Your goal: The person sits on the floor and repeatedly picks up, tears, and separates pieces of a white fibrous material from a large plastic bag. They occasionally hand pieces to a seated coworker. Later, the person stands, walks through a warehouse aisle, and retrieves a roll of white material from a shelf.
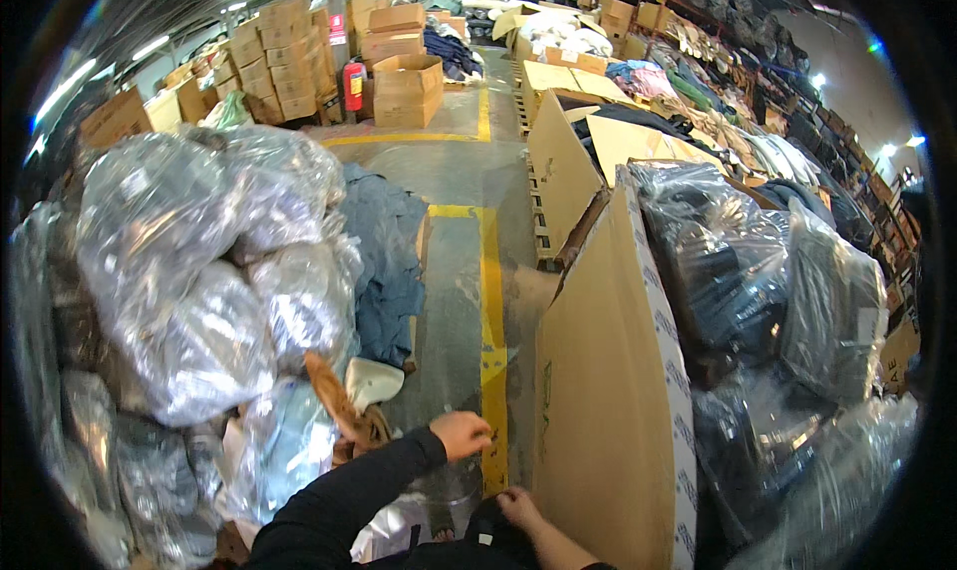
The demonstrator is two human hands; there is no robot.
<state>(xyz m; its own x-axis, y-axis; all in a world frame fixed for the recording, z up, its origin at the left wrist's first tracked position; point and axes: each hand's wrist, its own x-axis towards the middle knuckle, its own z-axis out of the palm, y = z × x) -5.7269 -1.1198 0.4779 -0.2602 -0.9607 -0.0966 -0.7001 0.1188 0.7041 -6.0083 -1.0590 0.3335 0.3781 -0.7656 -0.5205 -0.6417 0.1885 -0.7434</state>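
Observation:
My left hand [461, 434], in a black sleeve, is held over the aisle with its fingers curled and nothing visible in them. Lower and to the right, my right hand [519, 510] is close to my dark clothing and the near end of a tall cardboard box wall [603, 401]; its fingers are partly hidden. Left of my left hand lie a brown cloth [339, 403] and a cream-coloured piece [373, 382]. Beyond them, a blue-grey fabric pile [379, 261] leans against clear plastic bags [174, 311] stacked along the left.
Plastic-wrapped dark bundles [733, 261] fill the large box on the right. A yellow floor line [491, 321] runs along the aisle. Ahead are an open carton [408, 92], a red fire extinguisher [353, 86] and stacked cartons [284, 62]. Pallets [542, 221] edge the right side.

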